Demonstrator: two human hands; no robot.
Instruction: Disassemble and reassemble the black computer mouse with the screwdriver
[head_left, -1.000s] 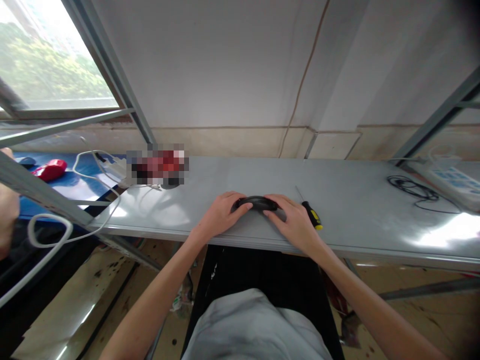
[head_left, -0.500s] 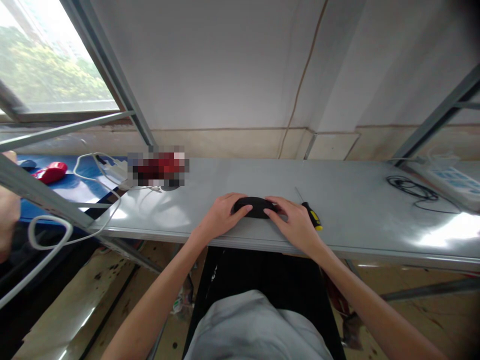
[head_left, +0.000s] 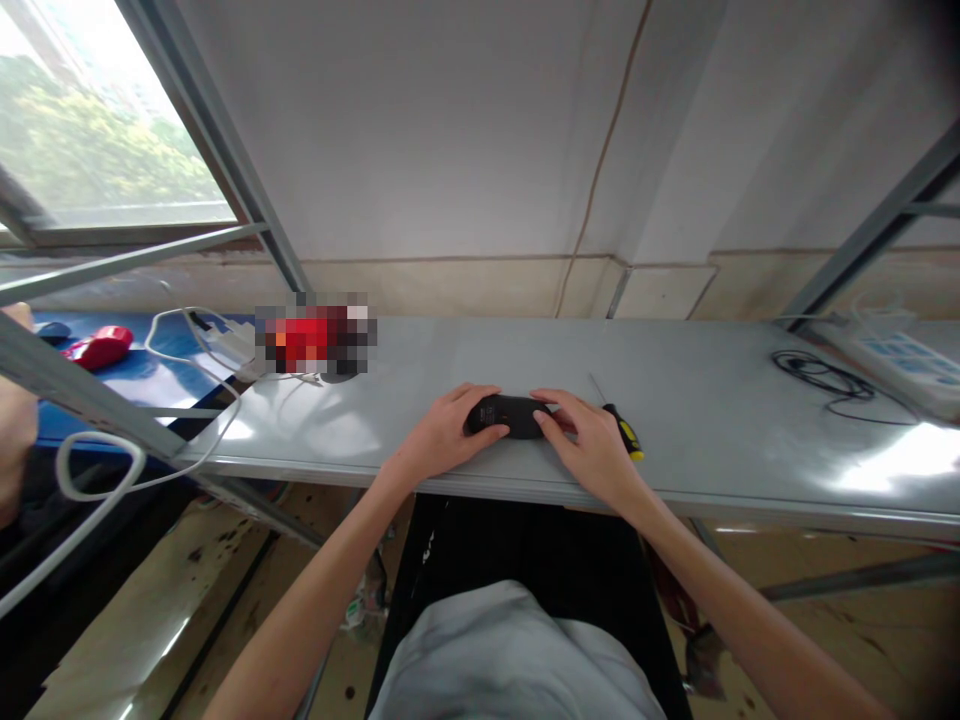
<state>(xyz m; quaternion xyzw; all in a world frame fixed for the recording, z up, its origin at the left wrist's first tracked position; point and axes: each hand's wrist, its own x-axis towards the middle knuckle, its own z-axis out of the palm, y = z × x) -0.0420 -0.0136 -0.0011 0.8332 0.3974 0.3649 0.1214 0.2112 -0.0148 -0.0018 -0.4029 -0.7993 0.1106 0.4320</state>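
A black computer mouse [head_left: 516, 416] lies lengthwise across my view, just over the front part of the grey tabletop. Its face toward me carries small pale print, too fine to read. My left hand [head_left: 457, 425] grips its left end, thumb along the near side and fingers behind. At the other end, my right hand [head_left: 589, 430] holds it between thumb and bent fingers. Right beside my right hand rests a screwdriver [head_left: 624, 432] with a black and yellow handle, its thin shaft pointing away from me.
The grey table [head_left: 450, 350] runs along a wall. A coiled black cable [head_left: 817, 375] lies at right beside a white tray-like thing [head_left: 911, 360]. At left are a white cable [head_left: 238, 400], a blurred-out red patch [head_left: 311, 338], a red mouse [head_left: 105, 346] and another person's arm [head_left: 16, 430].
The mouse has been turned over in my hands: its smooth rounded side faced me before, and a side with print shows now. Both hands stay in nearly the same place.
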